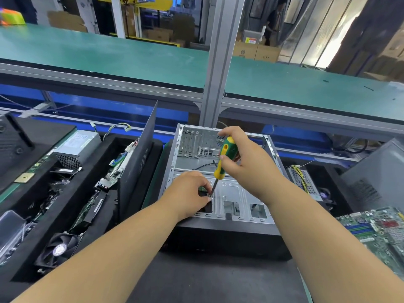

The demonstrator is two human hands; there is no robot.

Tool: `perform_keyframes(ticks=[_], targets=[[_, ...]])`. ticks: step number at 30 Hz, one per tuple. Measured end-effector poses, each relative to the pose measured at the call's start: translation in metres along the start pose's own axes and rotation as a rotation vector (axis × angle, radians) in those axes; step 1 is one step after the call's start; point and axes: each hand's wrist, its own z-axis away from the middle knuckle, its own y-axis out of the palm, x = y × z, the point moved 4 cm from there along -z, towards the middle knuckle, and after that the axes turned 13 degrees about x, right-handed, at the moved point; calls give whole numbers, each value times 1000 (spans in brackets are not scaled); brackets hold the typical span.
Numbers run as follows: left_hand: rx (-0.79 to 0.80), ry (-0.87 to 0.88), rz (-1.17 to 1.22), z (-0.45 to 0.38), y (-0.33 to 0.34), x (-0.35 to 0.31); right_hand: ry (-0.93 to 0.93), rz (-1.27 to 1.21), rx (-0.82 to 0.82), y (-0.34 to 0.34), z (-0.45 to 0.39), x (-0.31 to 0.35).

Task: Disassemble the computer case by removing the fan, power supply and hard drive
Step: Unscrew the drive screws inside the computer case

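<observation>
An open grey computer case (238, 193) lies on its side in front of me, its inside mostly bare metal. My right hand (247, 158) grips a yellow-and-green screwdriver (223, 158) held nearly upright, its tip down on a screw (210, 196) at the drive bay. My left hand (190, 191) pinches the shaft near the tip and rests on a dark part with a green board edge, mostly hidden under the fingers. A grey power supply (76, 147) and a black fan (58, 248) lie in the trays on the left.
A dark side panel (137, 158) stands upright left of the case. Black foam trays (54, 204) on the left hold circuit boards and cables. A motherboard (378, 228) lies at the right, another power supply (303, 182) behind it. A grey post (218, 68) and green shelf rise behind.
</observation>
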Motion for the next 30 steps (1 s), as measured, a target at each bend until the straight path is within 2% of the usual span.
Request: perform_keyframes(ticks=[5, 12, 21, 30], targets=[[-4, -12, -19, 0, 0, 0, 42, -24, 23, -5, -5, 4], [3, -19, -10, 0, 0, -1, 58, 74, -54, -9, -20, 8], [-8, -22, -9, 0, 0, 1, -27, 107, -10, -4, -20, 21], [-11, -20, -10, -2, 1, 2, 35, 22, 66, -10, -18, 12]])
